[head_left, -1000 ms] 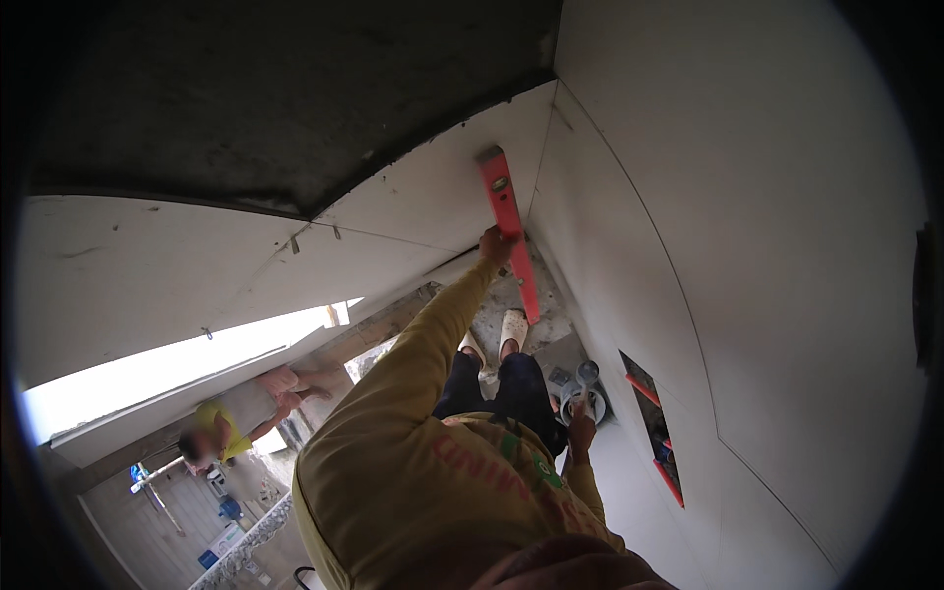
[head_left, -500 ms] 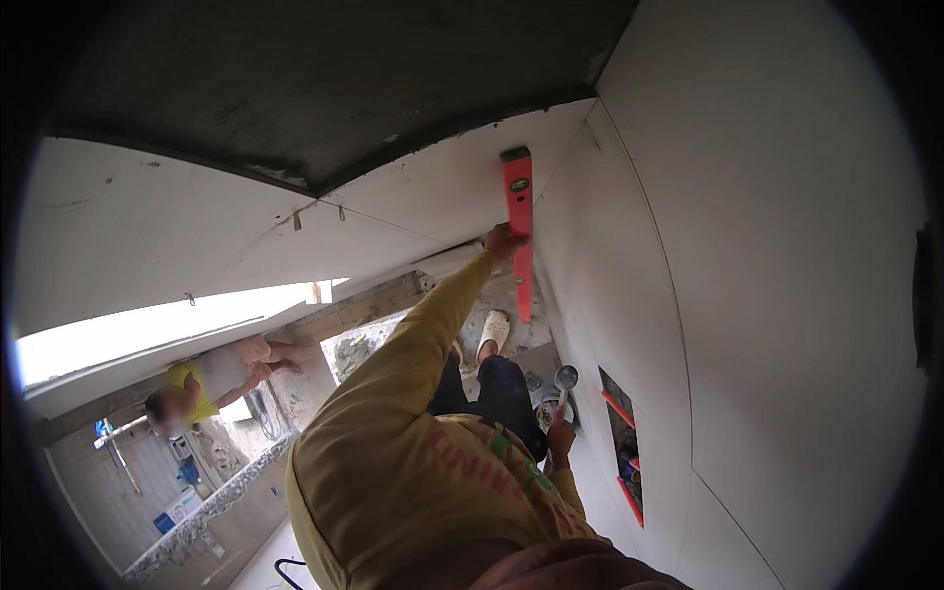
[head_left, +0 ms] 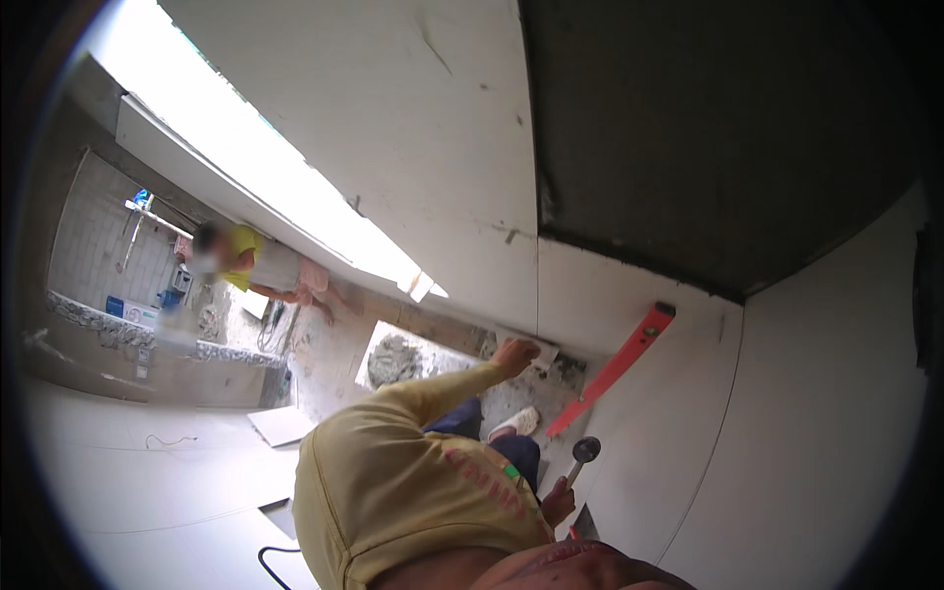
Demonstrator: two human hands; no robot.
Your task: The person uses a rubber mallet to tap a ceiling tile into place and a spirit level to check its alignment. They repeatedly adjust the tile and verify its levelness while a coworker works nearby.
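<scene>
Slanting just right of the partly open left hand (head_left: 517,356), which visibly holds nothing, is one red level (head_left: 615,369), its long axis running down toward the right hand (head_left: 559,503), closed round a mallet (head_left: 586,449).

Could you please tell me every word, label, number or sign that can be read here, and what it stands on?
Yellow top: red lettering on the front, which I'm not copying out.
Red spirit level: no readable lettering.
Blue-and-white object in the background: any print is too small and blurred to read.
</scene>
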